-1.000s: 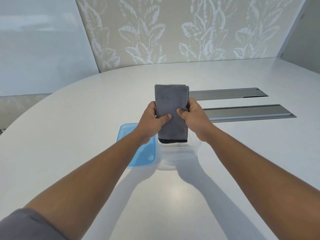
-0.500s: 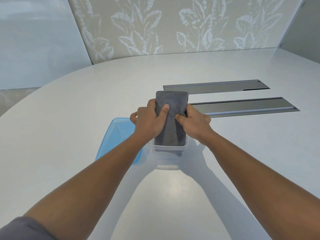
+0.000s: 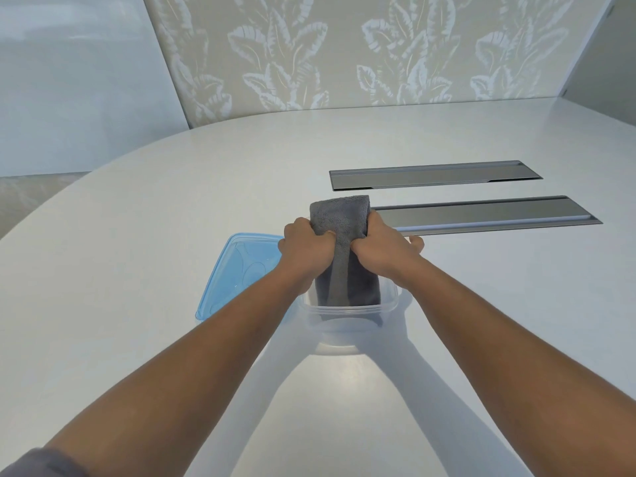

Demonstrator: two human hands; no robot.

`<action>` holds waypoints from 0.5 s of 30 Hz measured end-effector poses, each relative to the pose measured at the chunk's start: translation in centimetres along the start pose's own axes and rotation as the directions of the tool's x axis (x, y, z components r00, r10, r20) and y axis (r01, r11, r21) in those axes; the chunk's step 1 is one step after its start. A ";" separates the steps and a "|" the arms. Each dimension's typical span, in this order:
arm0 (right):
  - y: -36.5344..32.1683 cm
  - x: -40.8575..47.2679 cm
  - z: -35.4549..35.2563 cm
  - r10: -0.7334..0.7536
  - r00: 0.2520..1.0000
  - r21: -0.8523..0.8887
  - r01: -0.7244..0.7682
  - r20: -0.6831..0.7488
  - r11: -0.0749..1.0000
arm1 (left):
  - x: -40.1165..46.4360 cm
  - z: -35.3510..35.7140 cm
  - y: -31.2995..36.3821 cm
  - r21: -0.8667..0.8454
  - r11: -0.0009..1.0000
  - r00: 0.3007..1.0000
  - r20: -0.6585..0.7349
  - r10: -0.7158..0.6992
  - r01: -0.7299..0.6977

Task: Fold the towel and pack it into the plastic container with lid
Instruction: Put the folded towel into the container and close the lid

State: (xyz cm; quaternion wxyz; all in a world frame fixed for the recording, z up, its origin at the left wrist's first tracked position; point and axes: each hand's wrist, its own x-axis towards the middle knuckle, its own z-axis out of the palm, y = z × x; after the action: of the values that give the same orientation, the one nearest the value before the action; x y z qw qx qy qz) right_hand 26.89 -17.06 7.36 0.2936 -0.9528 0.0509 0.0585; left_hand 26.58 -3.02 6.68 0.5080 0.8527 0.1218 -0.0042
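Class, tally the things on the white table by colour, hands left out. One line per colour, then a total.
Grey: 3, the folded grey towel and two long grey metal slot covers
Blue: 1, the blue plastic lid
Clear: 1, the clear plastic container
Total: 5

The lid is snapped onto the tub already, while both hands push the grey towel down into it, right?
Not quite. The head view shows the blue lid lying flat on the table to the left of the clear tub, not snapped on. The rest holds: the left hand and right hand both grip the grey towel, its lower end inside the open tub.
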 end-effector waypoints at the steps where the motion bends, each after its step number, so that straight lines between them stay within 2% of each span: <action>1: -0.1 -0.1 -0.1 0.011 1.000 0.005 -0.011 0.009 1.000 | -0.2 0.2 0.0 0.007 1.000 1.000 0.002 -0.008 0.008; 3: -0.3 -0.3 -0.1 0.024 0.999 0.005 -0.025 0.024 1.000 | -0.5 0.2 -0.1 0.088 0.996 1.000 0.004 0.020 -0.020; 4: -0.3 -0.3 -0.1 0.028 0.999 -0.016 -0.027 0.033 1.000 | -0.6 0.1 -0.2 0.192 0.979 0.998 -0.006 0.070 -0.068; 6: -0.1 -0.3 0.3 0.026 0.999 -0.097 -0.021 0.046 0.995 | -0.2 -0.3 -0.5 0.427 0.879 0.971 -0.015 0.240 -0.211; 8: 0.1 -0.3 0.8 0.040 0.997 -0.171 -0.029 0.059 0.985 | 0.3 -0.6 -0.7 0.568 0.748 0.921 0.046 0.387 -0.343; 12: 0.7 -0.6 1.9 0.038 0.998 -0.312 -0.022 0.046 0.950 | 0.6 -0.3 -1.2 0.673 0.533 0.832 0.237 0.502 -0.513; 15: 0.9 -0.7 2.2 0.004 0.999 -0.386 0.013 0.042 0.922 | 0.6 -0.1 -2.0 0.703 0.382 0.765 0.364 0.531 -0.600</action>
State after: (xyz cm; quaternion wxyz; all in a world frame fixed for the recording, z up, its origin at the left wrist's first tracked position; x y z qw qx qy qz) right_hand 25.95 -16.50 5.19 0.1011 -0.9906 0.0301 0.0869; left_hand 26.74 -1.92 4.90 0.0532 0.9725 -0.2109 0.0826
